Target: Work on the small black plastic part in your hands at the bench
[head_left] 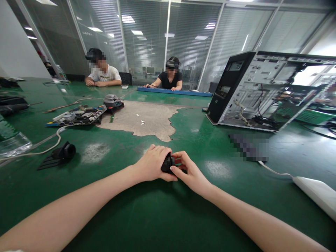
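Note:
A small black part with a rounded body (167,163) is held between my two hands, just above or on the green table (147,210); I cannot make out its exact kind. My left hand (153,162) wraps round it from the left, fingers over its far side and thumb underneath. From the right, my right hand (187,169) grips its ringed end between thumb and fingers. The fingers hide much of the part. To the left lies a black piece with a round barrel and a slatted flat base (63,153).
An opened computer case (252,91) stands at the right, near a green basket (315,116) and a white power bank-like block (316,194). A circuit board (78,116) and fan-like part (113,100) lie left. Two people (106,74) (170,77) sit across the table.

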The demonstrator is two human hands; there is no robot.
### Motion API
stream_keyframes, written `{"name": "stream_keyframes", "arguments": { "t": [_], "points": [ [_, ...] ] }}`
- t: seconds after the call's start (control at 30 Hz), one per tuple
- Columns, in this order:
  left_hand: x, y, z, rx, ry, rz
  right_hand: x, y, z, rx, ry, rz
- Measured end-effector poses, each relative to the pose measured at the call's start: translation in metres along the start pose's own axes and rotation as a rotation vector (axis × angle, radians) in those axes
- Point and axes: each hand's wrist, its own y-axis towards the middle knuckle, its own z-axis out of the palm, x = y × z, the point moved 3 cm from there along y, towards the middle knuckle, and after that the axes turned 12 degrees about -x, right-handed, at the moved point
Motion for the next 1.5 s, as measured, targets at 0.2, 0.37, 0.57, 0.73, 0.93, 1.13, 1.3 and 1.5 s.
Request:
{"name": "stream_keyframes", "arguments": {
  "t": [0.2, 0.37, 0.57, 0.73, 0.93, 1.13, 1.3, 1.5],
  "points": [
    [-0.0005, -0.0004, 0.0000, -0.025, 0.006, 0.007, 0.0066, -0.0031, -0.0024, -0.056, -0.045, -0.149],
    [-0.0003, -0.0005, 0.0011, -0.026, 0.002, 0.003, 0.0039, -0.0026, -0.0014, -0.047, -0.044, -0.134],
    [0.0005, -0.0008, 0.0012, -0.016, 0.003, 0.006, 0.0011, -0.0011, 0.0005, -0.011, -0.020, -0.039],
    [0.0005, -0.0014, 0.0008, -0.014, 0.020, 0.004, 0.0069, -0.0035, -0.0006, -0.033, -0.041, -0.127],
    [0.0004, -0.0002, 0.0002, -0.011, -0.007, -0.006, 0.0033, -0.0022, -0.0016, -0.041, -0.026, -0.106],
    [0.0007, -0.0005, 0.0002, 0.013, 0.011, -0.006, 0.0025, -0.0012, 0.0013, 0.028, -0.010, -0.009],
    [-0.0005, -0.0004, -0.0006, -0.002, 0.006, -0.006, 0.0069, -0.0027, -0.0006, -0.010, -0.006, -0.098],
    [-0.0006, 0.0004, -0.0011, 0.005, -0.001, -0.014, 0.0023, -0.0020, -0.0023, -0.045, -0.004, -0.125]
  ]
}}
